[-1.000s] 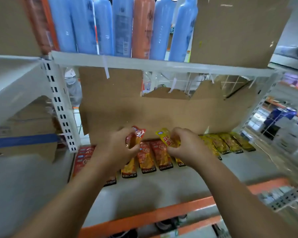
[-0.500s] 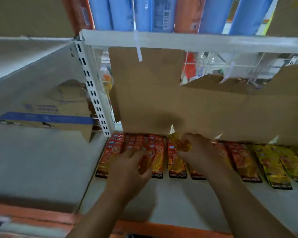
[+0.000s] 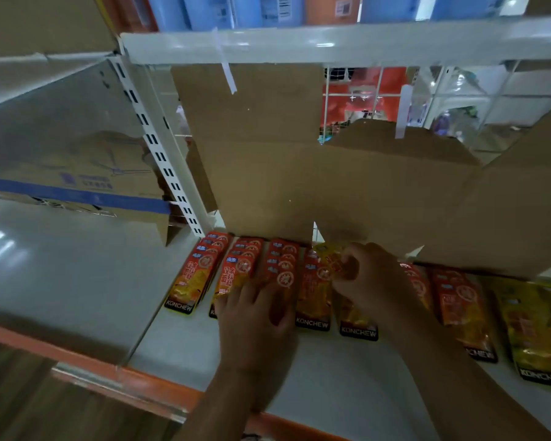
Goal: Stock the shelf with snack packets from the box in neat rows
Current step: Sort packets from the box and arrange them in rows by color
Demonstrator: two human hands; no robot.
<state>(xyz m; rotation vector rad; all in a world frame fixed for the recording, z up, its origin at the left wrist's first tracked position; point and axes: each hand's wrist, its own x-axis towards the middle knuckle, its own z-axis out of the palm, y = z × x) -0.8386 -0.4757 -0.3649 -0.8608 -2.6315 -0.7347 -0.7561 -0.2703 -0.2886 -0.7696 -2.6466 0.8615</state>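
Red-orange KONCHEW snack packets [image 3: 201, 275] lie in overlapping rows along the back of the grey shelf [image 3: 347, 370], against brown cardboard [image 3: 268, 173]. Yellow packets [image 3: 535, 326] lie at the right end. My left hand [image 3: 255, 316] rests flat, fingers spread, on the third row of red packets [image 3: 282, 265]. My right hand [image 3: 372, 278] has its fingers curled round a crumpled yellow packet [image 3: 333, 259] just above the fourth row. The box is not in view.
A white slotted upright [image 3: 159, 154] divides this bay from the left one, where a cardboard box with blue tape [image 3: 77, 192] stands. An orange rail [image 3: 159, 386] runs along the shelf front. The white shelf above [image 3: 331, 43] carries blue and orange bottles.
The view has swung right and closer. My left hand has laid its red packet down and now lies flat on the row. My right hand still grips the yellow packet.
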